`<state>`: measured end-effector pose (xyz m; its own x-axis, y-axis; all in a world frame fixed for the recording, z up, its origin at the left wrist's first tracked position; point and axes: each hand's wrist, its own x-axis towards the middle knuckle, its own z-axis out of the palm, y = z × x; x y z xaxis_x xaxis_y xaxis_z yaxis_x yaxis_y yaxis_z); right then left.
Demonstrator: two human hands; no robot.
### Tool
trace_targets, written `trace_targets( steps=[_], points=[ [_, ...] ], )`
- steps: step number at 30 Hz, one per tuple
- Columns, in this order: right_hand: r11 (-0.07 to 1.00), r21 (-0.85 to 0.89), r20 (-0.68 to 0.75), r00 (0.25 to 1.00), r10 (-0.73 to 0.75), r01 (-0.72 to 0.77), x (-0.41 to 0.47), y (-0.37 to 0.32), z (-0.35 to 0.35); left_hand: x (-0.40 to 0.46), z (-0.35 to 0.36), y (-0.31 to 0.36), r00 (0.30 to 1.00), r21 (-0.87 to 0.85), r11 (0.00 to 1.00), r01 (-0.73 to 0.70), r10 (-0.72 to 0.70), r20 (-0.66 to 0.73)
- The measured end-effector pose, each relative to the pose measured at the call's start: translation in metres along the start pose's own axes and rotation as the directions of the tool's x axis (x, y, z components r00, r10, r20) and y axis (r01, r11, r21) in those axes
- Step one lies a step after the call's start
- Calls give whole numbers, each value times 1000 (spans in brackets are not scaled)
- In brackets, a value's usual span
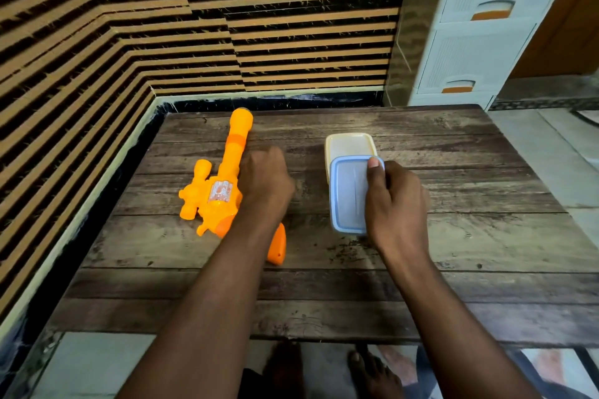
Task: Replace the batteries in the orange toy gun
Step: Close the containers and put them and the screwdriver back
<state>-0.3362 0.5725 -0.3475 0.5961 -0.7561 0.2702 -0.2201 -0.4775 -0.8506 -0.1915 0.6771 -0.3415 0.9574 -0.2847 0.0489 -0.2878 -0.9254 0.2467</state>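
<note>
The orange toy gun (223, 185) lies on its side on the wooden table (324, 285), barrel pointing away toward the wall, grip toward me. My left hand (264, 183) hovers over the gun's right side with fingers curled; it is blurred and I cannot tell whether it touches the gun. My right hand (393, 204) grips a blue-rimmed translucent lid (348, 196), thumb on its far edge. The lid sits partly over a cream plastic container (350, 146), shifted toward me. No batteries are visible.
Striped brown tiled walls close off the left and far sides of the table. A white plastic drawer unit (479, 26) with orange handles stands at the far right. My bare feet (327, 369) show below the table's near edge.
</note>
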Motion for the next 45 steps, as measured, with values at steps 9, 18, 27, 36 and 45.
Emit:
trace_targets(
  steps=[9,18,27,36,45],
  points=[
    [999,48,-12,1000,-12,13,4,5,-2,-19,-16,4,998,-413,909,-59,54,-23],
    [986,122,-62,993,-103,110,-8,-12,-1,-100,-39,14,953,-931,301,205,155,260],
    [968,232,-1,995,-96,94,-33,-35,-19,-118,-50,-4,923,-922,274,274,196,332],
    [940,-280,127,963,238,-195,62,35,8,-36,-23,-17,929,-909,225,352,39,369],
    [903,-173,280,860,427,-392,91,19,13,27,-37,14,898,-836,364,410,-3,439]
  ],
)
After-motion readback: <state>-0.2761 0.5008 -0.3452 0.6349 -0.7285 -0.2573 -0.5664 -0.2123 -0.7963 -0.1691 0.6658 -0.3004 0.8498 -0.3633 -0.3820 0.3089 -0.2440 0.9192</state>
